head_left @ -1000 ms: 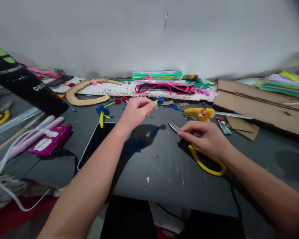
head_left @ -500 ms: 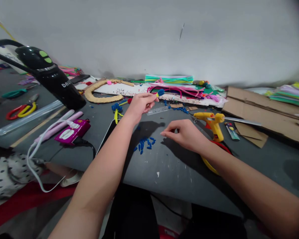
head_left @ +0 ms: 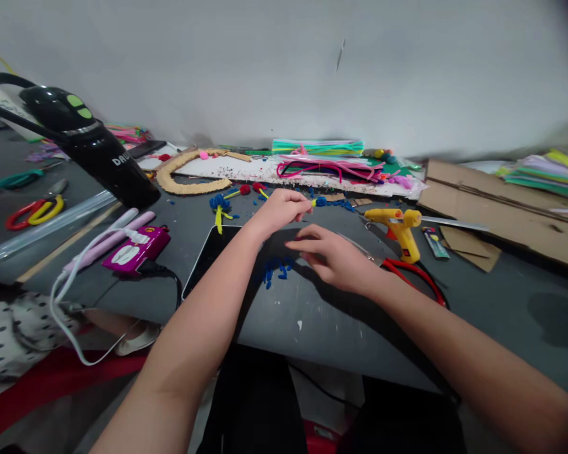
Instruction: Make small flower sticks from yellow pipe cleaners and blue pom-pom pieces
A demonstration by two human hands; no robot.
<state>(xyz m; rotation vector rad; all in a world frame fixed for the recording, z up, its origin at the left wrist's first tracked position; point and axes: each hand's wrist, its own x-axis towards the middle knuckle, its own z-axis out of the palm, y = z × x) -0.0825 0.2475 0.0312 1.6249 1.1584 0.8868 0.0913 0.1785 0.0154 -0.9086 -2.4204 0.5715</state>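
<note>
My left hand (head_left: pixel 286 209) is closed in a pinch on a small pipe-cleaner flower (head_left: pixel 319 202), blue at the tip and yellow below, raised over the table. Just nearer to me hovers my right hand (head_left: pixel 334 255), its fingers stretched out and apart, with nothing visible in them. Beneath the hands lies a loose pile of short blue fuzzy pieces (head_left: pixel 277 271), partly in shadow. More blue bits (head_left: pixel 343 205) are scattered beyond the flower. A blue pipe-cleaner bunch with yellow ends (head_left: pixel 219 205) lies left of my left hand.
A yellow glue gun (head_left: pixel 400 227) and red-handled pliers (head_left: pixel 421 274) lie to the right, near cardboard (head_left: pixel 473 202). A tablet (head_left: pixel 203 258) sits under my left forearm. Further left are a purple power strip (head_left: pixel 137 249), a black handheld vacuum (head_left: pixel 108 154) and scissors (head_left: pixel 38 208).
My left hand has moved right and lower with the flower. My right hand has shifted slightly left, and its pinched fingers have spread apart.
</note>
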